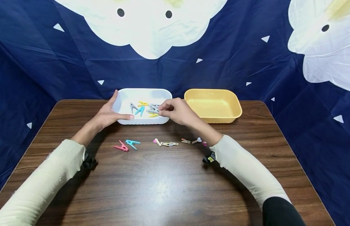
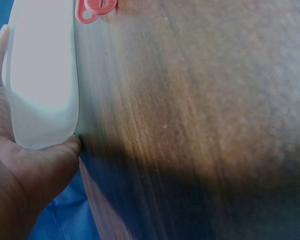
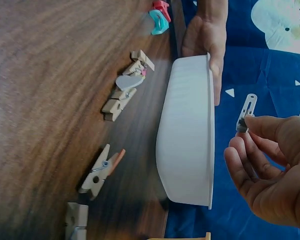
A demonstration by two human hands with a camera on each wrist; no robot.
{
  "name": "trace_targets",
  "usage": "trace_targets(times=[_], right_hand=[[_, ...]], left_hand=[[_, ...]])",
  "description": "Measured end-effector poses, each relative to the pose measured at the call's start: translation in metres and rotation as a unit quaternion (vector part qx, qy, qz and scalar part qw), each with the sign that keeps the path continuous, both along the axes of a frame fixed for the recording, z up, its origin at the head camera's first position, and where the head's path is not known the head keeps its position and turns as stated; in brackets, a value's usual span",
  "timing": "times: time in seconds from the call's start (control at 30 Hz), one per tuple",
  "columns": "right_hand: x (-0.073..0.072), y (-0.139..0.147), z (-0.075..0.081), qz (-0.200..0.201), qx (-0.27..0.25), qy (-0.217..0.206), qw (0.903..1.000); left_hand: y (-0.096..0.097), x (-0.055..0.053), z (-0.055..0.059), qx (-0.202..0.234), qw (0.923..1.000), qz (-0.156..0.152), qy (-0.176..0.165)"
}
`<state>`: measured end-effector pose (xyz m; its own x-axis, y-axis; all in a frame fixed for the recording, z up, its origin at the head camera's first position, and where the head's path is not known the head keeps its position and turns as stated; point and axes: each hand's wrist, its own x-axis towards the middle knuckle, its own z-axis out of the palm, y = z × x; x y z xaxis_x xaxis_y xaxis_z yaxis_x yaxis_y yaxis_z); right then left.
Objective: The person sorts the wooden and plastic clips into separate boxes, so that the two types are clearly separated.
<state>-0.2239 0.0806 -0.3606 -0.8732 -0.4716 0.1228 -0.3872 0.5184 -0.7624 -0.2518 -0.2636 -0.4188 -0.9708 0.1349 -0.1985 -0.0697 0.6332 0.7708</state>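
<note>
Thumb and fingers spread, my left hand (image 1: 107,114) holds the left end of a white plastic tray (image 1: 127,94). Its thumb lies along the near rim and its index finger by the far corner. My right hand (image 1: 177,110) pinches a grey plastic clothespin (image 3: 247,111) between thumb and index finger, raised over the tray's right part. Inside the tray lie a blue clothespin (image 1: 140,111), a yellow clothespin (image 1: 143,103) and several others, grey and yellow. The right hand hides part of the tray's right end. From the left wrist, the tray's inside is washed out.
On the brown table, before the tray, lie a red clothespin (image 1: 122,146), a blue clothespin (image 1: 132,143) and several small wooden clothespins (image 1: 167,144), some with hearts. A yellow tray (image 1: 213,120) stands to the right. A blue cloth backdrop (image 1: 169,72) rises behind.
</note>
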Motion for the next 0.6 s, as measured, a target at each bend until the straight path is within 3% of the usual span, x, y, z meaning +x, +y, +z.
trace_targets(times=[0.6], right_hand=[[-0.031,-0.027,0.007,-0.035,0.031,0.002,0.9989]], left_hand=[[0.000,-0.003,-0.002,0.003,1.0000,-0.003,0.005]])
